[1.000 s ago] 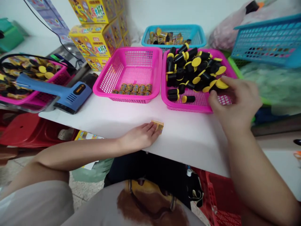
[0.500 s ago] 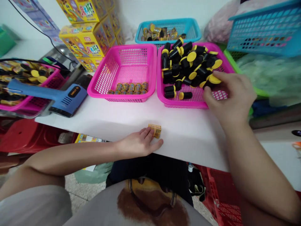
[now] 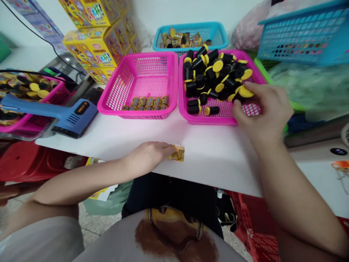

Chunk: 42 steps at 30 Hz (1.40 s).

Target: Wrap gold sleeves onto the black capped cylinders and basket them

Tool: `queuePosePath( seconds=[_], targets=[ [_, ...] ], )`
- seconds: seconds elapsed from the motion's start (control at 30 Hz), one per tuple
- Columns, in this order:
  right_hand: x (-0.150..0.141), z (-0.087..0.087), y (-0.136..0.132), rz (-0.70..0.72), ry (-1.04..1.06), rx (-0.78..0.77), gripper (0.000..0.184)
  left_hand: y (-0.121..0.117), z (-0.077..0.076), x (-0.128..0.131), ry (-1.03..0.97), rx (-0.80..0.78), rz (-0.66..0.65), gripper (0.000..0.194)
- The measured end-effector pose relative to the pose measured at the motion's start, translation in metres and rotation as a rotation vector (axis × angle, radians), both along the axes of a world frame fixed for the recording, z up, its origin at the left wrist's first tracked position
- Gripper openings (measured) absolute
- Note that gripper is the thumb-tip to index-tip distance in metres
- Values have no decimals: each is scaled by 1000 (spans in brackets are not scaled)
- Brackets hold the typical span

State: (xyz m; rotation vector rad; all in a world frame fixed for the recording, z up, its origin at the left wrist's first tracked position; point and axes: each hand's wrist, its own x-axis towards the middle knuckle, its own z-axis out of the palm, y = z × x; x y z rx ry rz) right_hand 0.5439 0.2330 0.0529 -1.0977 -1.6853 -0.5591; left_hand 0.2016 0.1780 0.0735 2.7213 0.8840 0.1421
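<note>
My left hand (image 3: 152, 154) is at the table's front part, fingers together and pinching the left edge of a small gold-yellow printed label stack (image 3: 180, 153). Over the right pink basket (image 3: 209, 119), my right hand (image 3: 265, 109) has thumb and index finger round a black cylinder with a yellow cap (image 3: 246, 91). That basket holds a heap of similar black cylinders with yellow caps (image 3: 218, 66). Beside it, the left pink basket (image 3: 102, 105) has rows of small containers wrapped in printed gold labels (image 3: 149, 102) along its near side.
A blue heat gun (image 3: 71, 117) lies on the left of the white table (image 3: 131, 134). Behind it are stacked yellow boxes (image 3: 94, 47). Blue baskets (image 3: 222, 38) stand at the back and upper right. Another pink basket (image 3: 54, 98) at far left is full of wrapped cylinders.
My left hand has shifted left and turned, its fingers now pinching the label edge instead of lying over the stack. My right hand stays at the same yellow-capped cylinder. The view has shifted slightly.
</note>
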Motion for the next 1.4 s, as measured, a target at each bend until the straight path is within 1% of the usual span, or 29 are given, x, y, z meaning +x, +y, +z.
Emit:
queuePosePath(
  seconds=[0.1, 0.17, 0.2, 0.23, 0.27, 0.3, 0.37, 0.43, 0.47, 0.53, 0.6, 0.7, 0.77, 0.83, 0.93, 1.0, 1.1, 1.2, 1.27, 1.33, 1.4],
  targets=[
    [1, 1, -1, 25, 4, 13, 44, 9, 10, 3, -32, 40, 43, 20],
    [-2, 2, -2, 76, 50, 7, 47, 20, 18, 12, -156, 37, 75, 16],
    [-6, 2, -4, 122, 105, -9, 49, 27, 22, 19, -257, 2, 96, 15],
    [-11, 2, -6, 182, 180, -31, 50, 34, 24, 26, -379, -69, 112, 14],
    [-17, 2, -8, 250, 266, -55, 51, 41, 25, 33, -511, -182, 121, 13],
    [-24, 2, -12, 319, 354, -82, 51, 47, 25, 40, -641, -329, 121, 13],
    [-40, 0, -19, 431, 491, -122, 49, 57, 19, 52, -858, -654, 116, 19],
    [-54, -1, -27, 493, 553, -137, 44, 60, 9, 58, -995, -894, 138, 32],
    [-60, -2, -31, 515, 572, -145, 40, 60, 3, 59, -1028, -965, 168, 37],
    [-68, -1, -38, 565, 607, -168, 32, 58, -7, 59, -1034, -1031, 211, 43],
    [-72, 1, -44, 634, 658, -229, 28, 55, -13, 55, -988, -1025, 217, 46],
    [-72, 4, -50, 756, 767, -379, 30, 54, -18, 52, -919, -975, 177, 52],
    [-71, 6, -53, 798, 827, -465, 32, 54, -19, 52, -900, -912, 133, 55],
    [-71, 6, -54, 811, 828, -517, 30, 55, -19, 52, -892, -809, 89, 53],
    [-73, 7, -56, 809, 724, -531, 28, 55, -18, 53, -895, -682, 71, 49],
    [-74, 9, -56, 775, 622, -524, 29, 54, -18, 52, -931, -654, 79, 49],
    [-74, 10, -55, 723, 518, -538, 30, 52, -18, 52, -1006, -642, 135, 48],
    [-73, 7, -54, 676, 503, -597, 31, 52, -21, 53, -1060, -666, 175, 42],
    [-74, 5, -53, 646, 520, -635, 32, 53, -23, 54, -1104, -656, 167, 46],
    [-75, 2, -53, 645, 554, -653, 34, 55, -26, 55, -1139, -590, 171, 52],
    [-78, -1, -53, 680, 587, -671, 34, 57, -27, 55, -1150, -488, 172, 53]
  ],
)
